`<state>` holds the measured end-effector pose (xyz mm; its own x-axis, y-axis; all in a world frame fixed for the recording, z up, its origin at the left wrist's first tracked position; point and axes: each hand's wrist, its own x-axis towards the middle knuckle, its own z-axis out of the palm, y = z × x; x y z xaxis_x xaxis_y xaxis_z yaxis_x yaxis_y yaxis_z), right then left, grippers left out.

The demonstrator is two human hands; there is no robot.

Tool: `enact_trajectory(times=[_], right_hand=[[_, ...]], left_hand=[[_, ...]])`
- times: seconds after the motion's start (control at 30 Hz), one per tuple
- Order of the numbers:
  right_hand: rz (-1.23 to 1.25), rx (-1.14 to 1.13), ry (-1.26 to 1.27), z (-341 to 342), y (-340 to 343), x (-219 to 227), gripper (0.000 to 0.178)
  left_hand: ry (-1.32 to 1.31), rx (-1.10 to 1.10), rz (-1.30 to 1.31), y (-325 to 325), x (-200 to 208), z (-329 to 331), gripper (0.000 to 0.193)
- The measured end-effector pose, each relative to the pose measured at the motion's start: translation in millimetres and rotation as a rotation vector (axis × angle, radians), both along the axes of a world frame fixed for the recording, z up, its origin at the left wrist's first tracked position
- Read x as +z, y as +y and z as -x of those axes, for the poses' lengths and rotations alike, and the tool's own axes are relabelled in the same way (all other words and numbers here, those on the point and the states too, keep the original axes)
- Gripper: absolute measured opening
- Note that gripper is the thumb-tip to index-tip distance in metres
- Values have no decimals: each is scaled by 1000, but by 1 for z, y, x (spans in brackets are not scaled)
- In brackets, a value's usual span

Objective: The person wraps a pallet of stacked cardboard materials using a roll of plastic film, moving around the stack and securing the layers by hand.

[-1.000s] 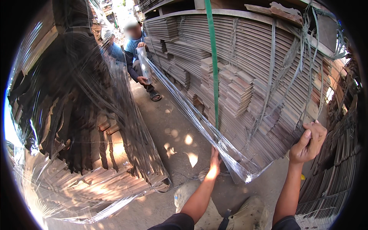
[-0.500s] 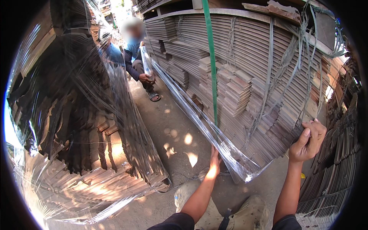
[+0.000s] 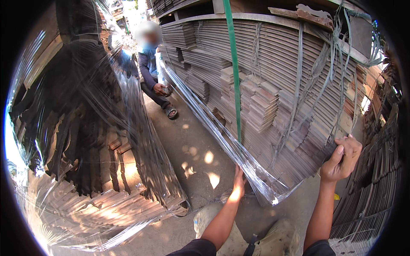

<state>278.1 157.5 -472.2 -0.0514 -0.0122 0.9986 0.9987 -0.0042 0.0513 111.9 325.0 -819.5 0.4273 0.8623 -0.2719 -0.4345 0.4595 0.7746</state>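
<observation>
A slat stack [image 3: 273, 42] fills the right side, with a green strap [image 3: 234, 64] down its face, grey ties [image 3: 298, 81] hanging over it and loose boards [image 3: 304, 16] on top. To the left stands a wrapped stack [image 3: 89, 209], so only a narrow strip of ground [image 3: 188, 132], spotted with sun, lies between the two. At its far end crouches a co-worker [image 3: 147, 59], a sandal [image 3: 171, 112] set forward, filling much of the passage. More slats [image 3: 367, 187] stand at the far right.

The co-worker holds an upright roll [image 3: 161, 70]; from it the film [image 3: 230, 145] slants along the slat stack to its near lower corner. The left hand [image 3: 238, 182] is spread flat, fingertips at the film's lower edge; whether they press, I cannot tell. The right hand [image 3: 341, 161] has curled fingers beside the slat stack's near end; I cannot tell if they grip anything.

Since a second ago, the co-worker's foot has come nearer and the leg stretched out; both own hands keep their places
</observation>
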Motion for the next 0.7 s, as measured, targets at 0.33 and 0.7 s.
enact_trajectory(times=[0.33, 0.7], right_hand=[[3, -2, -3, 1, 0, 0, 20], [-3, -7, -1, 1, 1, -1, 21]], left_hand=[[-2, 9, 14, 4, -14, -2, 75], [-11, -2, 1, 5, -14, -1, 73]])
